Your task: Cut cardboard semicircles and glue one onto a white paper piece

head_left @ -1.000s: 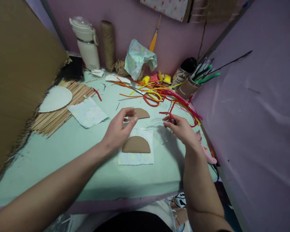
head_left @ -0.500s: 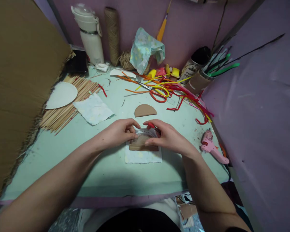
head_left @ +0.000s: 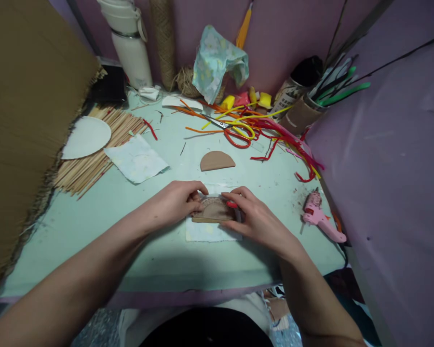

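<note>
A clear half-round protractor (head_left: pixel 207 204) lies over a brown cardboard piece (head_left: pixel 206 220), and a pale printed cloth square (head_left: pixel 211 233) is beneath both. My left hand (head_left: pixel 183 198) pinches the left side of the protractor and cardboard, its index finger curved over the top edge. With a red-ended pen (head_left: pixel 232 205) tucked in its fingers, my right hand (head_left: pixel 255 212) rests at the right side of the same stack; most of the pen is hidden. Beyond my hands is a brown cardboard half-circle (head_left: pixel 217 161).
Scissors (head_left: pixel 237 137) lie among colored pipe cleaners at the back. A pink glue gun (head_left: pixel 321 219) sits right. Wooden sticks (head_left: pixel 83 171), a white half-round piece (head_left: pixel 88 136) and another cloth (head_left: pixel 135 158) are left. A tall cardboard sheet (head_left: pixel 29 120) borders the left side.
My right hand has shifted slightly right and down, its fingers spreading to the right side of the stack. The red pen end has moved down with it. The view has tilted slightly.
</note>
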`<state>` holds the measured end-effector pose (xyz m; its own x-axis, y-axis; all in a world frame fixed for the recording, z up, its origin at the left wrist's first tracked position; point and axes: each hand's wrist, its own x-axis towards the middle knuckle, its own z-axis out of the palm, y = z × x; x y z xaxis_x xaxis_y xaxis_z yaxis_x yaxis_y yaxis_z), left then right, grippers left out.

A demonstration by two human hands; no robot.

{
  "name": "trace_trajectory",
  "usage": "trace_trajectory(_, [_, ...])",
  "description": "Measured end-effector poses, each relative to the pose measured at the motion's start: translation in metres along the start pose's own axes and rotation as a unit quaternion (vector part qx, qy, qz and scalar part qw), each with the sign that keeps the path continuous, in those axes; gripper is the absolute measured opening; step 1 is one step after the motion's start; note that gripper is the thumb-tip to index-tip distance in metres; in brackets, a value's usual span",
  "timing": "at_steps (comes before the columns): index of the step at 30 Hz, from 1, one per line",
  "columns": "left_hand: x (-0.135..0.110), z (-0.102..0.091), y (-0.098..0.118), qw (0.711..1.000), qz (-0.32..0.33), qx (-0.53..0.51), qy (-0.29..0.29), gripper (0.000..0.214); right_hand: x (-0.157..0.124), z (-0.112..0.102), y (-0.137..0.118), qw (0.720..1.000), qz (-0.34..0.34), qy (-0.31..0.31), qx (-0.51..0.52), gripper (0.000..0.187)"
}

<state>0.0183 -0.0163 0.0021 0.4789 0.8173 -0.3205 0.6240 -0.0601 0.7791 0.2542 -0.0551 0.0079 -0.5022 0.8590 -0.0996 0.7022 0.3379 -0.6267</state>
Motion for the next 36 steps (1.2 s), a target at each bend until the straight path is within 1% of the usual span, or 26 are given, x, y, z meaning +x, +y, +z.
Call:
trace_trajectory(5, [-0.004, -0.005, 0.005, 0.994, 0.011, 0.107, 0.013, 0.024, -0.001, 0.007, 0.001, 1.000, 0.016, -0.014, 0.013, 0.049])
trace_trajectory(7, [-0.006, -0.007, 0.004, 0.991, 0.021, 0.134, 0.002, 0.027, -0.001, 0.007, 0.001, 1.000, 0.019, -0.017, 0.017, 0.048])
trace_trajectory(10, [-0.009, -0.007, 0.001, 0.989, 0.037, 0.138, -0.029, 0.035, -0.001, 0.007, 0.001, 0.999, 0.021, -0.019, 0.021, 0.049])
trace_trajectory(12, [-0.012, -0.005, -0.002, 0.988, 0.049, 0.145, -0.035, 0.038, -0.003, 0.007, 0.002, 0.999, 0.024, -0.019, 0.025, 0.051])
trace_trajectory(18, [-0.018, -0.001, 0.001, 0.983, 0.084, 0.157, -0.034, 0.031, -0.005, 0.008, 0.005, 0.999, 0.027, -0.011, 0.030, 0.048])
trace_trajectory(23, [-0.019, 0.001, 0.003, 0.982, 0.078, 0.167, -0.028, 0.028, -0.003, 0.007, 0.003, 0.999, 0.032, -0.017, 0.028, 0.048])
trace_trajectory(29, [-0.019, 0.002, -0.001, 0.982, 0.074, 0.169, -0.031, 0.027, -0.002, 0.007, 0.003, 0.999, 0.036, -0.020, 0.034, 0.048])
trace_trajectory(34, [-0.019, 0.001, 0.001, 0.982, 0.069, 0.172, -0.037, 0.025, -0.003, 0.004, 0.006, 0.997, 0.029, -0.018, 0.064, 0.052])
trace_trajectory(36, [-0.019, 0.001, 0.003, 0.981, 0.068, 0.175, -0.039, 0.024, -0.004, 0.003, 0.008, 0.997, 0.026, -0.015, 0.077, 0.050])
